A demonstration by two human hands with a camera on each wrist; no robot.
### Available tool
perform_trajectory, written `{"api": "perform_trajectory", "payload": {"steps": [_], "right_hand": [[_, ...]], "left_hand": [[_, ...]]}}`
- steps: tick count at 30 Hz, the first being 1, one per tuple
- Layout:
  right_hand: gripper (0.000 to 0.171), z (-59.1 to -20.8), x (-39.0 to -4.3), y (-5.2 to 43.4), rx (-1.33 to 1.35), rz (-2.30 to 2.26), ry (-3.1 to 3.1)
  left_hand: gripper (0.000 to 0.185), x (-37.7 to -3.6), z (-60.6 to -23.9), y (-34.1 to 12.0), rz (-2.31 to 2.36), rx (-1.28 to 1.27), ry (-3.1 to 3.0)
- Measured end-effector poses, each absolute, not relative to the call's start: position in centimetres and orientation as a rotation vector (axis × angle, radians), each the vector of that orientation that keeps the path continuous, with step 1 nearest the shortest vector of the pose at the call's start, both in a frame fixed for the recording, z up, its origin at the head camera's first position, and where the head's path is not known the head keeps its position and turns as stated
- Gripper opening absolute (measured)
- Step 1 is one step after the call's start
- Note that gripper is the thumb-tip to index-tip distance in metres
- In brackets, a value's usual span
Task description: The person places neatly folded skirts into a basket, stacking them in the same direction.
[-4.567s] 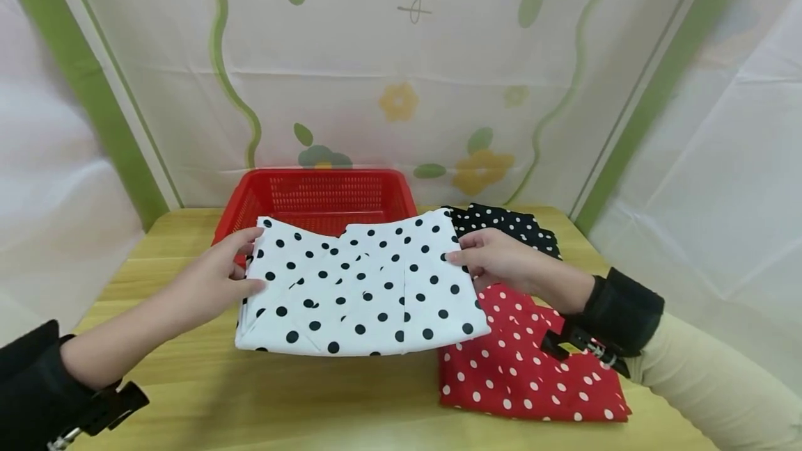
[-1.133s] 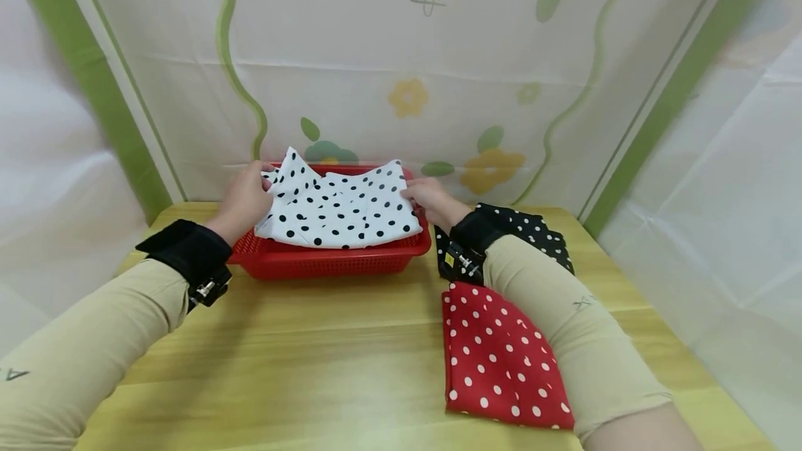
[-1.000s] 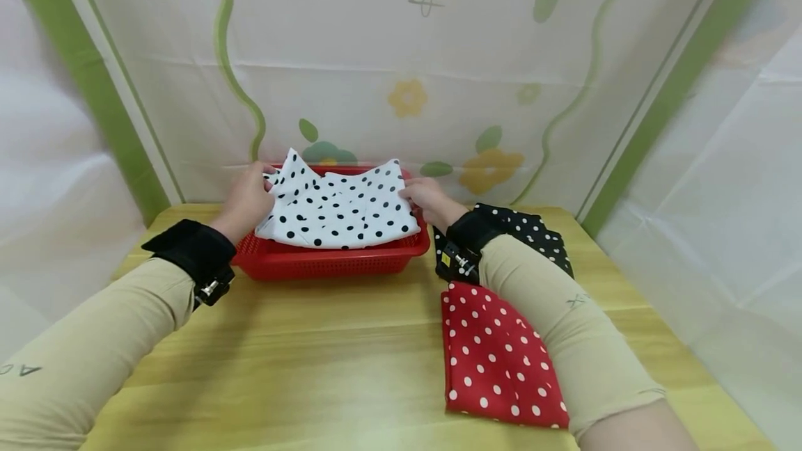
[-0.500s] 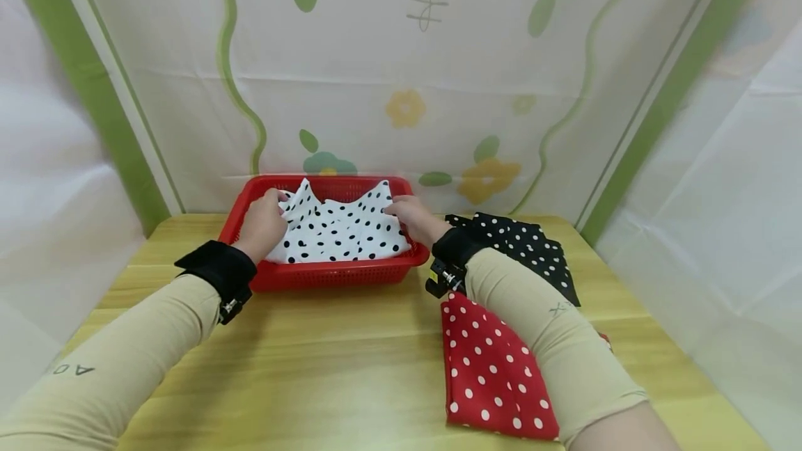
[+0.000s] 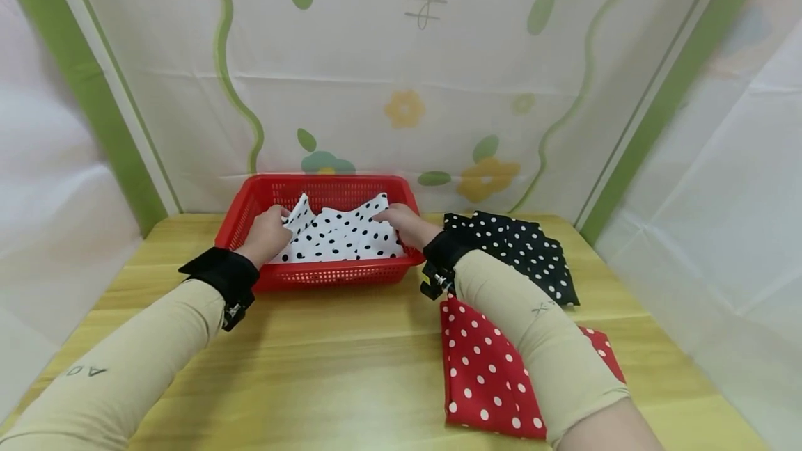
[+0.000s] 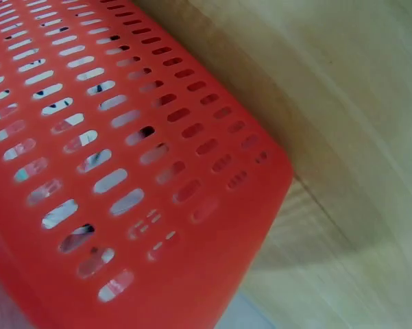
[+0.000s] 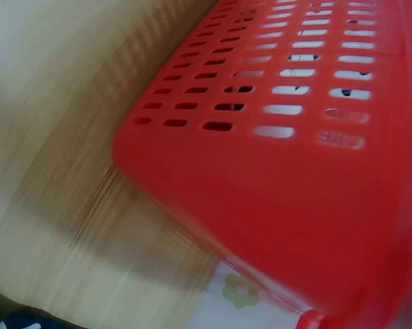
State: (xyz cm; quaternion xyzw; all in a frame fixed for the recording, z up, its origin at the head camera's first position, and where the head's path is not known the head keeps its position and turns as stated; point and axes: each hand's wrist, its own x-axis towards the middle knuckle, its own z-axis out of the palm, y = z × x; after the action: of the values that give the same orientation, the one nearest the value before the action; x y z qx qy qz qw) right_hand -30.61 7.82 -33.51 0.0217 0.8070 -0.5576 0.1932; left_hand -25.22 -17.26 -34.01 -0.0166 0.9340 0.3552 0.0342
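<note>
A folded white cloth with black dots (image 5: 341, 239) lies inside the red slotted basket (image 5: 326, 273) at the back of the wooden table (image 5: 326, 367). My left hand (image 5: 269, 234) grips its left edge and my right hand (image 5: 396, 220) grips its right edge, both down inside the basket. The cloth's far corners stick up above the middle. Both wrist views show only the basket wall (image 6: 123, 171) (image 7: 295, 137) close up, with dark dots glimpsed through the slots; neither hand appears there.
A folded red cloth with white dots (image 5: 485, 374) lies at the front right, partly under my right forearm. A black cloth with white dots (image 5: 520, 249) sits behind it, beside the basket. A flowered curtain (image 5: 401, 75) closes the back and sides.
The white cloth went from in front of the basket, over its rim, and down inside it. Both hands lowered with it and still hold its edges.
</note>
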Motion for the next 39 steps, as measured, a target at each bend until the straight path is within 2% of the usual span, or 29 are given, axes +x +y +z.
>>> {"api": "perform_trajectory", "payload": {"steps": [7, 11, 15, 20, 30, 39], "right_hand": [[0.067, -31.6, -28.9, 9.6, -0.034, -1.614, 2.250], [0.063, -30.3, -27.0, 11.6, -0.227, -1.558, 2.349], [0.060, -29.8, -25.7, 14.1, -0.380, -1.433, 2.471], [0.064, -30.0, -25.2, 16.4, -0.401, -1.257, 2.608], [0.065, -29.9, -24.0, 17.7, -0.641, -0.784, 2.867], [0.068, -30.2, -21.8, 18.8, -0.598, -0.518, 2.910]], "left_hand": [[0.068, -24.2, -33.1, -17.2, 0.978, 0.025, 2.826], [0.075, -23.0, -32.0, -17.2, 0.902, 0.033, 2.861], [0.079, -21.7, -31.1, -17.7, 0.789, 0.033, 2.876], [0.081, -20.7, -30.6, -18.0, 0.757, 0.068, 2.886], [0.083, -19.6, -30.4, -16.7, 0.726, 0.163, 2.911], [0.085, -17.7, -30.9, -15.8, 0.744, 0.219, 2.913]]}}
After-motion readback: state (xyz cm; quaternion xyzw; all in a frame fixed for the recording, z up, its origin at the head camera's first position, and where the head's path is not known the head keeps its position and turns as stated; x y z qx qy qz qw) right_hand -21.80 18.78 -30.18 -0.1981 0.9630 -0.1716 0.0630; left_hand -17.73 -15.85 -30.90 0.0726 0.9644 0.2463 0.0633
